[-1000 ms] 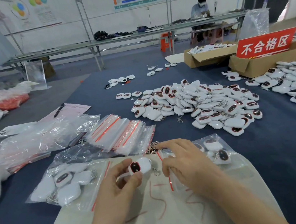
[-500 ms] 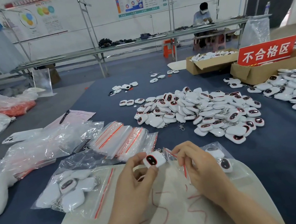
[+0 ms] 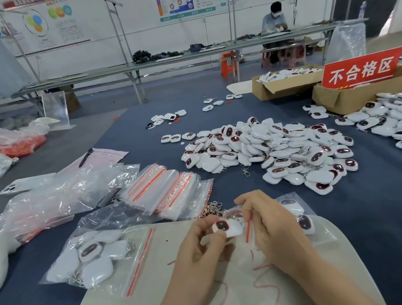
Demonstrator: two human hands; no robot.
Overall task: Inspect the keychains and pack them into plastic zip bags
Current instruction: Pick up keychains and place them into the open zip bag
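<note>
Hands meet over a cream mat (image 3: 148, 302) at the near side of the blue-covered table (image 3: 395, 216). I see the left hand (image 3: 199, 244) with fingers curled, pinching a white keychain (image 3: 226, 227) with a dark oval face, right at the mouth of a clear zip bag (image 3: 290, 204). The right hand (image 3: 274, 232) pinches that bag's red-striped opening; more keychains lie inside it, beyond the knuckles. A filled bag (image 3: 93, 256) rests across the mat's left edge, a stack of empty bags (image 3: 166, 190) sits just behind the hands, and a loose pile of keychains (image 3: 271, 150) lies farther back. A wide stretch of blue cloth runs right of the right hand.
</note>
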